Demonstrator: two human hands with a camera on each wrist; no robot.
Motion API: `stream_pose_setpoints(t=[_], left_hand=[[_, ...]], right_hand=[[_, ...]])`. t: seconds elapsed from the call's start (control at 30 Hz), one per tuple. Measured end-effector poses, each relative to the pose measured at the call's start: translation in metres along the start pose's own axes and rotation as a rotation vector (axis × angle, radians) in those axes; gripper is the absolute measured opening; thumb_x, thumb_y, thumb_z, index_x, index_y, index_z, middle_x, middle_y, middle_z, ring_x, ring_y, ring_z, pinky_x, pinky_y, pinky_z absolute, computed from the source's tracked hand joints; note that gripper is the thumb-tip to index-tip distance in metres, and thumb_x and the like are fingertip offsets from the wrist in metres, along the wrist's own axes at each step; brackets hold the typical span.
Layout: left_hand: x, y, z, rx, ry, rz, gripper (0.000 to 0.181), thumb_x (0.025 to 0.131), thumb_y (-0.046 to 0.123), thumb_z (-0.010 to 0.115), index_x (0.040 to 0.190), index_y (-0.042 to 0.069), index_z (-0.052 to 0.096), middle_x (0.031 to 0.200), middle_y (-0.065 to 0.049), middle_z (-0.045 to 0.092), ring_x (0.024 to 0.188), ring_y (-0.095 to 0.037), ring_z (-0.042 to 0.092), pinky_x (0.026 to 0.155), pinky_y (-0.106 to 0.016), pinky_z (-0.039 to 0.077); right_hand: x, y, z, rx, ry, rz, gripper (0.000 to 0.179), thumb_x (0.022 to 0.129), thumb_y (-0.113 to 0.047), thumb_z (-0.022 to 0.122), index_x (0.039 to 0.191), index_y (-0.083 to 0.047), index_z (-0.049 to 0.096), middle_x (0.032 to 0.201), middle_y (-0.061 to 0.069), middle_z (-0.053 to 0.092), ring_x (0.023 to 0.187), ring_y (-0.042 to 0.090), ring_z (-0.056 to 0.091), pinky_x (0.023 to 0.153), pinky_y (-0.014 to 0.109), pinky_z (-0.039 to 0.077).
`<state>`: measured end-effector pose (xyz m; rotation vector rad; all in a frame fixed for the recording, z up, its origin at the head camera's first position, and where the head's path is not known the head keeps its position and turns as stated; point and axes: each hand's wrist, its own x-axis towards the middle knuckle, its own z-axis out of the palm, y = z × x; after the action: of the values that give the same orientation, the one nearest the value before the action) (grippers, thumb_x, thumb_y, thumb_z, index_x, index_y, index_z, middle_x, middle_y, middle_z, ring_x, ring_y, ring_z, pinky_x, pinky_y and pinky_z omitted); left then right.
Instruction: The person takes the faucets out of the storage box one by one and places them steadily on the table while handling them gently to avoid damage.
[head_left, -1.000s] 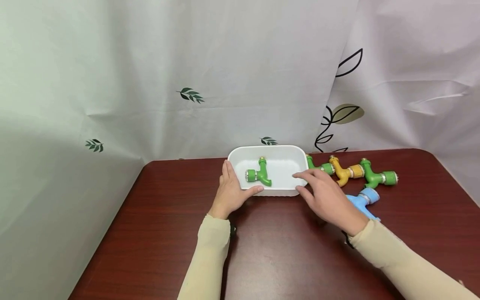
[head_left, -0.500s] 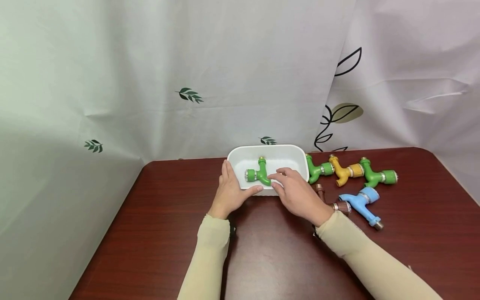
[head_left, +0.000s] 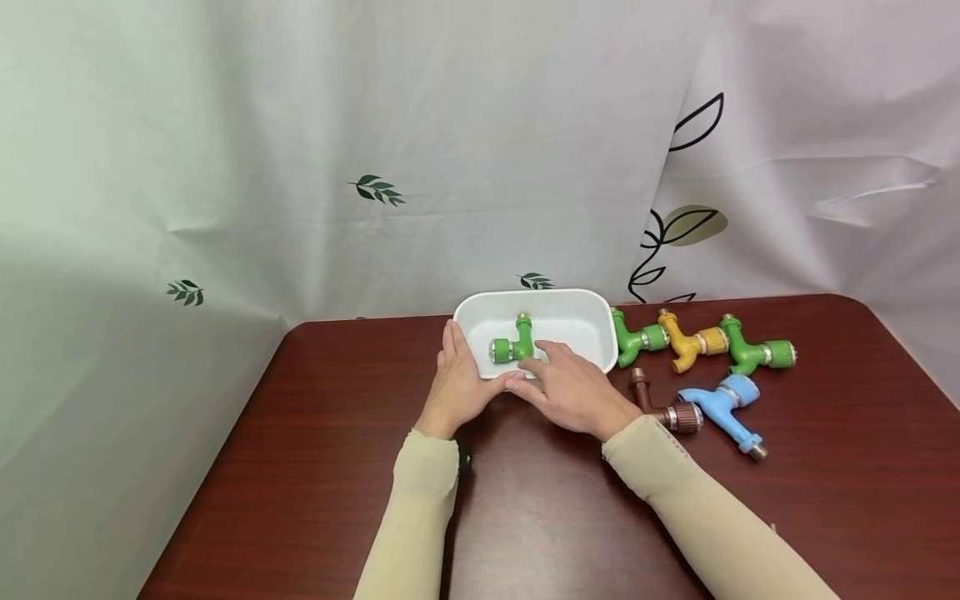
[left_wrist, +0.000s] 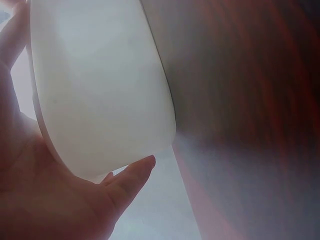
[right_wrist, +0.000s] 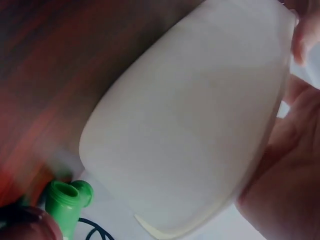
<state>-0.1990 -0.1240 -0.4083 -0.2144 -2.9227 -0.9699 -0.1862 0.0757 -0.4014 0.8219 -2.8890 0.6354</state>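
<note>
A white plastic tub point(head_left: 581, 367) stands at the back of the table, with a green tap point(head_left: 523, 337) lying inside. My left hand point(head_left: 459, 387) holds the tub's near left corner, fingers along its left side and thumb along the front rim. The tub's outer wall point(left_wrist: 105, 90) fills much of the left wrist view. My right hand point(head_left: 573, 390) reaches over the front rim, its fingertips right by the tap's spout, which they partly hide. Its thumb tip meets the left thumb at the rim. In the right wrist view the right palm point(right_wrist: 285, 195) is beside the rim.
Right of the tub lie a green tap point(head_left: 637, 340), a yellow tap point(head_left: 690, 343) and another green tap point(head_left: 753, 350). Nearer are a brown tap point(head_left: 671, 412) and a light blue tap point(head_left: 723, 408). A patterned curtain point(head_left: 480, 167) hangs behind the dark red table point(head_left: 337, 467).
My right hand has moved left from the tub's right end to the green tap inside, uncovering the brown and blue taps. The left hand and the tub have stayed in place.
</note>
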Motion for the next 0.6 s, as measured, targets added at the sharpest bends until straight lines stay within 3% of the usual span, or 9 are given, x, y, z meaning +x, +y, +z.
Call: stream_pose_setpoints(t=[0.27,0.6], left_hand=[[0.0008,-0.0027,0.0006,0.023,0.010,0.001,0.126,0.081,0.051,0.080,0.156,-0.011,-0.001,0.164,-0.027,0.000,0.143,-0.051,0.023,0.110,-0.056,0.034],[0.0014,-0.0047,0.0017,-0.001,-0.006,0.008,0.128,0.081,0.050,0.080,0.156,-0.010,-0.005,0.165,-0.026,-0.003,0.146,-0.051,0.016,0.114,-0.055,0.029]], right_hand=[[0.0057,-0.0012,0.0069,-0.044,-0.043,0.037,0.063,0.102,-0.063,0.036,0.133,-0.018,0.067,0.135,0.018,0.059,0.119,0.033,0.058,0.087,0.053,0.050],[0.0067,-0.0032,0.0058,-0.049,-0.056,0.087,0.062,0.101,-0.064,0.039,0.125,-0.019,0.074,0.119,0.009,0.065,0.109,0.026,0.061,0.081,0.048,0.051]])
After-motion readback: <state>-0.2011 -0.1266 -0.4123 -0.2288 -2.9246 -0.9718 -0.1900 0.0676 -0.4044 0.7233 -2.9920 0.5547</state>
